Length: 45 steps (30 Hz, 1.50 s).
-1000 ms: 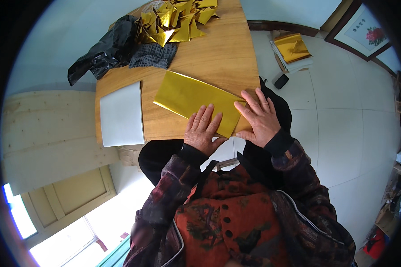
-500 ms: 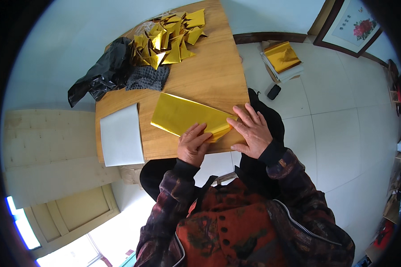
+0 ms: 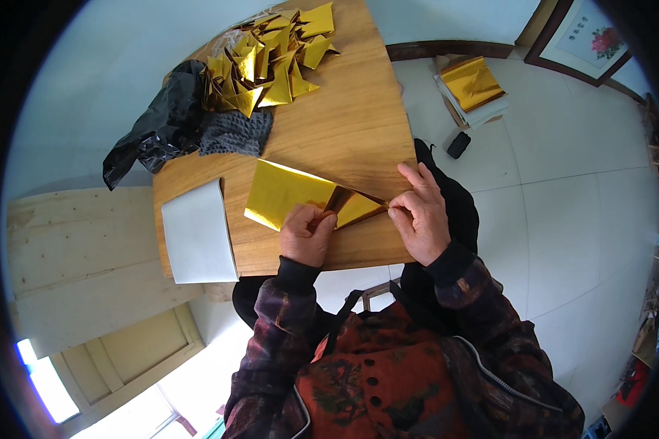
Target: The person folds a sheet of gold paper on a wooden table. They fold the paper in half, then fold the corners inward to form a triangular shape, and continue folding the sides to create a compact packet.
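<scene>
A sheet of gold foil paper (image 3: 282,192) lies on the wooden table (image 3: 344,124) near its front edge. Its right end is folded into a point with a triangular flap. My left hand (image 3: 306,233) pinches the paper's near edge beside the fold, thumb against curled fingers. At the pointed right tip, my right hand (image 3: 422,218) pinches the corner between thumb and forefinger, its other fingers raised. To the left lies a white sheet (image 3: 198,233), apart from both hands.
A heap of folded gold paper pieces (image 3: 260,62) sits at the table's far end. Beside it are a black plastic bag (image 3: 165,121) and a dark grey textured cloth (image 3: 234,133). On the floor at right are a stack of gold paper (image 3: 472,84) and a small black object (image 3: 458,145).
The paper's right end now shows a pointed fold with a flap. My left hand has gone from lying flat to pinching; my right fingers have closed on the tip.
</scene>
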Motion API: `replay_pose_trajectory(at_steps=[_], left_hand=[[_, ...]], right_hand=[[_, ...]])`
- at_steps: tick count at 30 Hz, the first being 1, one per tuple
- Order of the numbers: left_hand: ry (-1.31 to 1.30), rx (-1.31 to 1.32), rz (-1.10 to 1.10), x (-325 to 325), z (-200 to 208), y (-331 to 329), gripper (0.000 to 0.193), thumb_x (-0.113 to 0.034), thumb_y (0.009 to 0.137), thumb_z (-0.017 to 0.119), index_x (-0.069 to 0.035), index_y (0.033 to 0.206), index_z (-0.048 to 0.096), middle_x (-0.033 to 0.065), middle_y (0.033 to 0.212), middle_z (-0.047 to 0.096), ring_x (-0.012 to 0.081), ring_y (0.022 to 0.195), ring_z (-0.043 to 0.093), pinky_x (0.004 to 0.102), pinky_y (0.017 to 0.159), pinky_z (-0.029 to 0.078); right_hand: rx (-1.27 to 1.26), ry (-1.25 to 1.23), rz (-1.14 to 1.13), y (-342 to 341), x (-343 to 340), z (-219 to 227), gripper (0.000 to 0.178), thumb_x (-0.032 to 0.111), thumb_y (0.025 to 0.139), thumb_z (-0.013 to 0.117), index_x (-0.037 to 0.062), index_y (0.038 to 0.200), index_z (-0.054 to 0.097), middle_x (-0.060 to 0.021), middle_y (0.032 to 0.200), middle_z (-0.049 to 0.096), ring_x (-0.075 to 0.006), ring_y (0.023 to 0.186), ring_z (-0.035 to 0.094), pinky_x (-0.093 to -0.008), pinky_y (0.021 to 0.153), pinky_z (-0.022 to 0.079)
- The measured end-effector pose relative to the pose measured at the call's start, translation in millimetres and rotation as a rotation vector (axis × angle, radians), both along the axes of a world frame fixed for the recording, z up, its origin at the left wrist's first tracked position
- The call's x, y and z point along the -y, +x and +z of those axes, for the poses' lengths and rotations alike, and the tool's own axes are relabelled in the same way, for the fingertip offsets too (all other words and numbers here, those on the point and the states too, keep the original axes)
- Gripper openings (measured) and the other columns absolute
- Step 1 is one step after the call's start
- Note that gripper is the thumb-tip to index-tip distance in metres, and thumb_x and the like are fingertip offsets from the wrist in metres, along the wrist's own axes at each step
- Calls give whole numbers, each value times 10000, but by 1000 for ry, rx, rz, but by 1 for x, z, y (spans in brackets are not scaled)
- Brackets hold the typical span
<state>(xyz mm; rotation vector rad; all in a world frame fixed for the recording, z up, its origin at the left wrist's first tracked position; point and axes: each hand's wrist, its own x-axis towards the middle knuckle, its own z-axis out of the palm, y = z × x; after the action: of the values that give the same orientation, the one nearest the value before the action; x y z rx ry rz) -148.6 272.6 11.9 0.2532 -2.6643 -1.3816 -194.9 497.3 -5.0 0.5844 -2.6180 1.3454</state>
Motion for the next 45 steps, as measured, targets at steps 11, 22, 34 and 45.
replay_pose_trajectory(at_steps=[11, 22, 34, 45], left_hand=[[-171, 62, 29, -8, 14, -6, 153, -62, 779, 741, 4, 756, 606, 112, 771, 541, 252, 663, 566, 341, 589, 464], [-251, 62, 27, -9, 14, -8, 150, -54, 779, 741, -3, 747, 603, 92, 738, 519, 220, 629, 542, 314, 569, 442], [-254, 80, 29, -11, 16, -9, 146, -64, 762, 742, -19, 735, 605, 110, 737, 518, 287, 679, 541, 377, 586, 441], [-260, 101, 31, -10, 15, -9, 136, -36, 761, 729, -15, 737, 597, 119, 746, 527, 306, 689, 553, 383, 594, 453]], right_hand=[[18, 24, -17, -9, 5, 9, 165, 45, 754, 733, 54, 756, 569, -159, 1422, 470, -446, 1294, 419, -492, 1058, 353], [13, 89, -29, -14, 6, 12, 232, 104, 730, 768, 57, 741, 541, -156, 1402, 479, -438, 1256, 449, -494, 1032, 363], [20, 91, -22, -14, 5, 14, 245, 44, 731, 761, 51, 744, 516, -178, 1436, 460, -463, 1285, 434, -472, 1028, 384], [-87, 166, 397, 24, 29, 37, 704, 332, 675, 792, 39, 1269, 554, -123, 1497, 394, -325, 1422, 307, -540, 1143, 210]])
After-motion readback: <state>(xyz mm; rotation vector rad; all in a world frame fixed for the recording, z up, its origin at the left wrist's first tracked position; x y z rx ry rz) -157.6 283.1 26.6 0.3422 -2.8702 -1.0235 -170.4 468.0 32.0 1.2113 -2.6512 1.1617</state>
